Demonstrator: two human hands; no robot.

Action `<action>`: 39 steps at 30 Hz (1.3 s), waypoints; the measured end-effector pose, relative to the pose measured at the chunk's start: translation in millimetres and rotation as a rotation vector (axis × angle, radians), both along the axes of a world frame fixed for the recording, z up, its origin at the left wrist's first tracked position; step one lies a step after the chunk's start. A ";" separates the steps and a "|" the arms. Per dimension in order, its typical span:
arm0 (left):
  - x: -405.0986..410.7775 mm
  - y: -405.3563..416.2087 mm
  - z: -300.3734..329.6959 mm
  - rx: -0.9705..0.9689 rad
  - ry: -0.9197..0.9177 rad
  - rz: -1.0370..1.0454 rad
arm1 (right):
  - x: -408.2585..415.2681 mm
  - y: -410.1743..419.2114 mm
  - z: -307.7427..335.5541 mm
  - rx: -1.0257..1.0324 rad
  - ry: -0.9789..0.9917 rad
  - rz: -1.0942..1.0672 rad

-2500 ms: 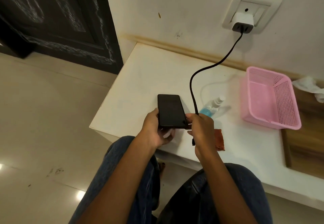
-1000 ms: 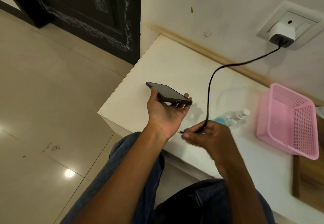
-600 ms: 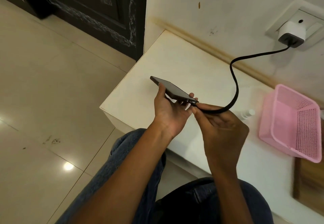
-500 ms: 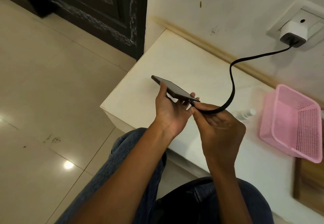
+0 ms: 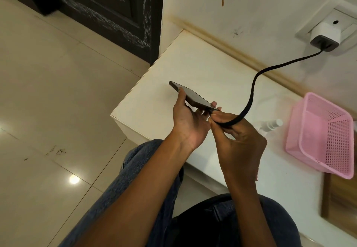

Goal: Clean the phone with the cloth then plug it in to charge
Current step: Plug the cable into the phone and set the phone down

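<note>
My left hand [image 5: 188, 123] holds a black phone [image 5: 193, 98] from below, tilted, above the white table [image 5: 193, 67]. My right hand [image 5: 237, 140] pinches the plug end of a black charging cable [image 5: 251, 94] against the phone's near bottom edge. The cable curves up to a white charger [image 5: 326, 34] seated in the wall socket. The cloth is hidden from view.
A pink mesh basket [image 5: 326, 136] stands on the table at the right. A small spray bottle [image 5: 270, 126] lies beside it, partly behind my right hand. A dark door [image 5: 100, 5] and the tiled floor [image 5: 48, 92] lie to the left.
My right hand lifted the cable end from below up to the phone's bottom edge. The left hand tilted the phone more steeply.
</note>
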State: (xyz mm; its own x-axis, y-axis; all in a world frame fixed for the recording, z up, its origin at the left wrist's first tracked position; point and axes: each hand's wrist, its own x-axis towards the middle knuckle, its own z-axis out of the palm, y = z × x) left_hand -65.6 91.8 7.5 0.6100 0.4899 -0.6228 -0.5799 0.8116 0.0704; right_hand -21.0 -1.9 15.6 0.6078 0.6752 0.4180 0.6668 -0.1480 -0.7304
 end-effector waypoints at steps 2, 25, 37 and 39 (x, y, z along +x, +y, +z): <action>0.2 0.3 0.6 -0.010 0.005 0.000 | -0.6 0.4 -0.2 -0.012 -0.040 0.004; -1.1 -1.8 2.3 -0.006 0.055 -0.011 | -6.9 0.0 8.5 -0.166 -0.294 -0.025; -2.4 -3.1 5.6 -0.014 0.075 -0.078 | 0.3 -0.4 2.4 -0.159 -0.437 -0.054; -2.3 -3.5 6.6 -0.002 0.074 -0.098 | 2.4 -0.8 1.5 -0.160 -0.437 -0.063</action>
